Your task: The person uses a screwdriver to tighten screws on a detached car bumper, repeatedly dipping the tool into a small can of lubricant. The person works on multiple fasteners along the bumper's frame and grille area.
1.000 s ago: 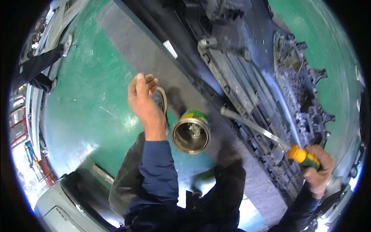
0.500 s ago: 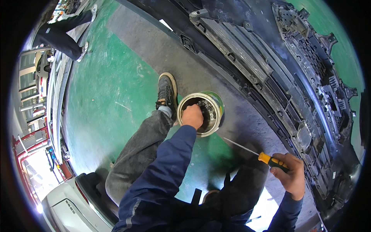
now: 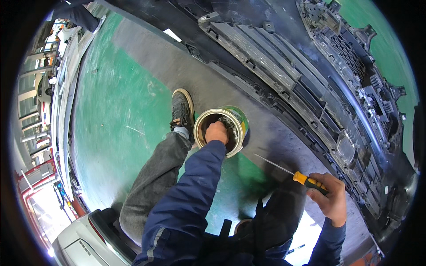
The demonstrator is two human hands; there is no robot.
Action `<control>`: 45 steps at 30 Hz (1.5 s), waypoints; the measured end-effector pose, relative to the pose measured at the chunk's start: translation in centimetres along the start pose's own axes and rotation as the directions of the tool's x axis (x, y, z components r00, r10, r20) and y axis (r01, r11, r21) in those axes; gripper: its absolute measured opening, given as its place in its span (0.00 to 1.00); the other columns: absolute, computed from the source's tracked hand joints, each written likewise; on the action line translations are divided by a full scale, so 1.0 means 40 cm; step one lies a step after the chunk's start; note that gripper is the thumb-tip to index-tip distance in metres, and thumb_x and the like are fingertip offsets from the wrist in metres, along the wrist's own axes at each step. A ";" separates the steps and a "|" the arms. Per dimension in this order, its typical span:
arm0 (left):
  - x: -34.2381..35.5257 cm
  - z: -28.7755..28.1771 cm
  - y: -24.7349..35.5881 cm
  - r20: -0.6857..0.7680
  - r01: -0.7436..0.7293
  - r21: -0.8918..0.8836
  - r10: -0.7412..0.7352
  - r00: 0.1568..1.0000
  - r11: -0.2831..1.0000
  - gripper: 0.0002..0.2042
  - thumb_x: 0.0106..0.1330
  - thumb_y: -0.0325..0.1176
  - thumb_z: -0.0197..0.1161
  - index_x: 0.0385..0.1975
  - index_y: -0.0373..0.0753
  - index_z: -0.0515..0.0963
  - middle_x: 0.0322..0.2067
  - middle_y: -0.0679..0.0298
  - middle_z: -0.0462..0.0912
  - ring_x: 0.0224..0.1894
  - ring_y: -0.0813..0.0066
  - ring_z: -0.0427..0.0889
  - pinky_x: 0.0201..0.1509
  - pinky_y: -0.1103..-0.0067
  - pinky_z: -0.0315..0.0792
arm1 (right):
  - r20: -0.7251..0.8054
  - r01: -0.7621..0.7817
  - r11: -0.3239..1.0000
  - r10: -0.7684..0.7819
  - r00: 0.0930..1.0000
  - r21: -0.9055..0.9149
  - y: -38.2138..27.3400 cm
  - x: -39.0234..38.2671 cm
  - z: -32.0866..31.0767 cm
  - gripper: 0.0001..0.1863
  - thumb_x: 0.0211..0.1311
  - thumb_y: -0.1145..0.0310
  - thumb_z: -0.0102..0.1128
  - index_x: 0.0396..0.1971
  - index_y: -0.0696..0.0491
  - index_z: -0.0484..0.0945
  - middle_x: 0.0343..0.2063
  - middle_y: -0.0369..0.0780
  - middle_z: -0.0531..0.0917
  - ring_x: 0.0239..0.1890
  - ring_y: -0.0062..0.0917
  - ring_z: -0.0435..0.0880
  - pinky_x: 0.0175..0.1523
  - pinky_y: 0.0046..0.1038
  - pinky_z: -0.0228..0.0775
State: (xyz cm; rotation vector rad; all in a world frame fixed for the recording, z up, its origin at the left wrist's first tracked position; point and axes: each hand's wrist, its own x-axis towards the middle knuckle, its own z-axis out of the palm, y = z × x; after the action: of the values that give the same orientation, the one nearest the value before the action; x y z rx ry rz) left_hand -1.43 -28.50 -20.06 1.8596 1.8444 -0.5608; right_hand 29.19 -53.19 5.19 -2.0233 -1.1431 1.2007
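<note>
The screwdriver [image 3: 301, 178] is to the right of the person's knees, its thin metal tip pointing left and toward the far side, roughly at the tin [image 3: 241, 116]. Its long axis runs on a slant, from the yellow-and-black handle at the near right to the tip, which stops just short of the tin, apart from it.

The right hand [image 3: 330, 195] is wrapped round the rear of that handle, fingers curled over it, thumb along the near side. The left hand [image 3: 216, 133] is down inside the tin's round mouth, knuckles bunched. Its fingertips are hidden from me, so I can't tell how far they are spread or whether they grip anything. Small silvery pieces [image 3: 233, 126] show in the tin to the right of the knuckles. The tin's mouth faces up, and a dark shoe [image 3: 182, 108] is just beside it on the left.

Across the far right stretches a long black vehicle part [image 3: 275, 80], slatted and ribbed, lying aslant over the floor [image 3: 120, 88], which is green with a grey band. A white label [image 3: 172, 35] sits near the part's far left end, too small to read. The tin's outer wall carries green and yellow printing.
</note>
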 end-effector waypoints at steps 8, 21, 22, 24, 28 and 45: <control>0.032 0.030 -0.070 -0.101 -0.196 -0.168 0.181 0.978 0.966 0.14 0.54 0.39 0.78 0.34 0.36 0.90 0.36 0.47 0.90 0.43 0.46 0.89 0.52 0.60 0.82 | -0.031 -0.002 1.000 0.002 1.000 0.008 0.047 -0.034 0.013 0.22 0.56 0.63 0.79 0.45 0.62 0.88 0.29 0.47 0.84 0.27 0.35 0.83 0.36 0.30 0.77; -0.043 -0.052 0.026 -0.191 -0.324 -0.061 0.307 0.932 0.944 0.10 0.59 0.29 0.69 0.41 0.41 0.85 0.42 0.50 0.89 0.46 0.43 0.88 0.51 0.55 0.82 | -0.034 0.020 0.999 -0.021 0.999 -0.032 0.047 -0.027 0.023 0.24 0.57 0.59 0.79 0.46 0.62 0.87 0.28 0.46 0.83 0.26 0.34 0.81 0.34 0.29 0.74; -0.043 -0.053 0.031 -0.155 -0.318 0.032 0.319 0.935 0.948 0.10 0.62 0.29 0.65 0.42 0.43 0.85 0.44 0.52 0.88 0.47 0.46 0.88 0.50 0.55 0.82 | -0.035 0.008 1.000 -0.008 0.999 -0.004 0.047 -0.026 0.025 0.24 0.58 0.58 0.79 0.46 0.62 0.87 0.28 0.46 0.83 0.27 0.34 0.81 0.34 0.29 0.74; -0.035 -0.052 0.041 -0.131 -0.294 0.052 0.298 0.945 0.954 0.09 0.64 0.28 0.62 0.42 0.42 0.85 0.45 0.52 0.88 0.47 0.47 0.88 0.50 0.56 0.82 | -0.046 0.013 1.000 -0.014 0.999 -0.018 0.048 -0.025 0.031 0.24 0.58 0.58 0.79 0.45 0.62 0.87 0.28 0.46 0.83 0.27 0.34 0.82 0.34 0.29 0.74; -0.018 -0.036 0.050 -0.132 -0.324 0.129 0.340 0.931 0.937 0.08 0.67 0.28 0.59 0.40 0.42 0.85 0.45 0.53 0.88 0.47 0.49 0.88 0.50 0.57 0.82 | -0.056 0.003 1.000 -0.002 0.998 0.005 0.050 -0.028 0.035 0.24 0.59 0.57 0.79 0.45 0.63 0.87 0.29 0.46 0.84 0.27 0.34 0.82 0.34 0.29 0.74; -0.048 -0.156 0.066 0.019 -0.281 0.078 0.280 0.960 0.956 0.12 0.61 0.37 0.70 0.40 0.39 0.90 0.40 0.45 0.89 0.45 0.43 0.88 0.52 0.58 0.83 | -0.141 0.124 0.992 -0.121 0.983 0.019 0.058 -0.042 -0.008 0.22 0.51 0.67 0.80 0.46 0.61 0.87 0.29 0.46 0.84 0.27 0.36 0.82 0.36 0.32 0.74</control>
State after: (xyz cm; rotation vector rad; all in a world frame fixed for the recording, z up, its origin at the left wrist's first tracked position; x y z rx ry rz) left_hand 0.98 -26.40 -13.76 2.1221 1.5338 -0.5456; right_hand 29.98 -55.84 4.32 -1.9527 -1.1575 0.9927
